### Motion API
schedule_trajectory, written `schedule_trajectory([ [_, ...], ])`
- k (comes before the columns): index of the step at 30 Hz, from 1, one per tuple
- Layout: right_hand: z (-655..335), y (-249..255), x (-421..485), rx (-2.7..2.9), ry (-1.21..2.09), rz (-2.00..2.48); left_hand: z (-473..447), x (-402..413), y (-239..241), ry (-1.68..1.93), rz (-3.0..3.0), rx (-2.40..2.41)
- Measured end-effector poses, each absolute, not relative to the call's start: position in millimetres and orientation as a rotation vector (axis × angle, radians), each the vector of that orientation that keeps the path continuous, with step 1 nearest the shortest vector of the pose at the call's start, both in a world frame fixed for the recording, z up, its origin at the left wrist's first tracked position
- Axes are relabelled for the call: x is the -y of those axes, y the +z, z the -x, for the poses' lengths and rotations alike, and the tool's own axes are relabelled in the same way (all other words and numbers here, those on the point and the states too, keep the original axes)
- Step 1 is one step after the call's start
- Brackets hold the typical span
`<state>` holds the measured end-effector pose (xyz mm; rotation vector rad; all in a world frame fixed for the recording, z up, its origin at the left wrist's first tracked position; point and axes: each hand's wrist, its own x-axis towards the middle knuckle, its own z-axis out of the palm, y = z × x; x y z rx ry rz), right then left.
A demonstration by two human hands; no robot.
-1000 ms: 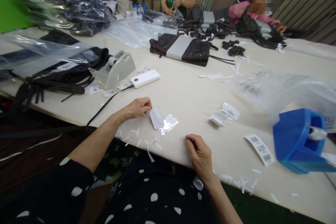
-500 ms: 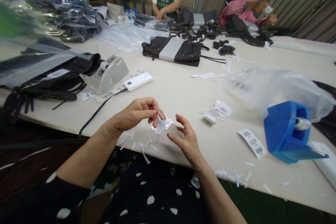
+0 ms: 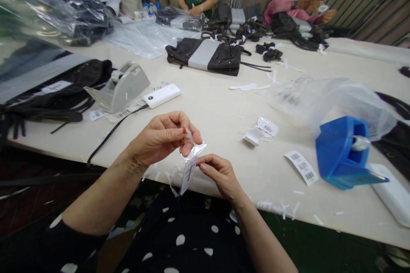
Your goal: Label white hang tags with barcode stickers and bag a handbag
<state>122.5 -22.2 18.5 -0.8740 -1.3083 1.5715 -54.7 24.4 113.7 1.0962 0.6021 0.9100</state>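
Note:
My left hand (image 3: 166,136) and my right hand (image 3: 218,175) both pinch a small clear plastic pouch (image 3: 189,166) with a white tag inside it. The pouch hangs upright between the two hands, just above the near edge of the cream table (image 3: 224,111). The left fingers grip its top; the right fingers pinch its side a little lower. Small white paper scraps (image 3: 166,175) lie on the table right below the hands.
A grey tape dispenser (image 3: 120,86) and a white power bank (image 3: 162,95) with a black cable sit left. A blue tape dispenser (image 3: 341,151), barcode labels (image 3: 301,167) and clear bags (image 3: 323,100) lie right. Black bags (image 3: 205,55) lie further back, where two other people work.
The pouch lay on the table under my left fingers; the left hand lifted it, and my right hand came off the table edge and pinched it too. The view shifted slightly.

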Motion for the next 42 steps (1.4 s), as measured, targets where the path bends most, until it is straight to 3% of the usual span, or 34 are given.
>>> schedule_trajectory([
  [6, -111.1, 13.7, 24.1, 1.114, 1.795, 0.744, 53.5, -25.4, 107.9, 0.959, -1.041, -0.626],
  [10, -108.2, 12.4, 26.7, 1.168, 1.697, 0.829, 54.5, -24.4, 109.2, 0.984, -1.046, -0.612],
  [19, -160.7, 31.9, 36.9, 1.795, 0.074, 1.052, 75.8, -28.9, 91.4, 0.952, -1.482, -0.999],
  [23, -168.6, 32.1, 44.7, 1.915, -0.220, 1.038, 50.6, -25.3, 84.5, 0.813, -1.748, -1.090],
  [29, -176.8, 26.3, 49.8, 1.867, -0.399, 1.019, 10.2, 0.5, 60.5, 0.464, -1.123, -0.794],
  [34, -184.4, 22.1, 51.7, 1.712, -0.124, 1.134, 1.3, 14.1, 45.5, 0.418, -0.917, -0.846],
  [39, -183.4, 14.3, 53.7, 0.977, 0.865, 1.293, -5.7, 15.3, 43.9, 0.394, -1.080, -0.977],
  [42, -180.7, 11.4, 53.0, 0.709, 1.187, 1.287, -11.6, 14.9, 44.4, 0.358, -1.151, -0.977],
])
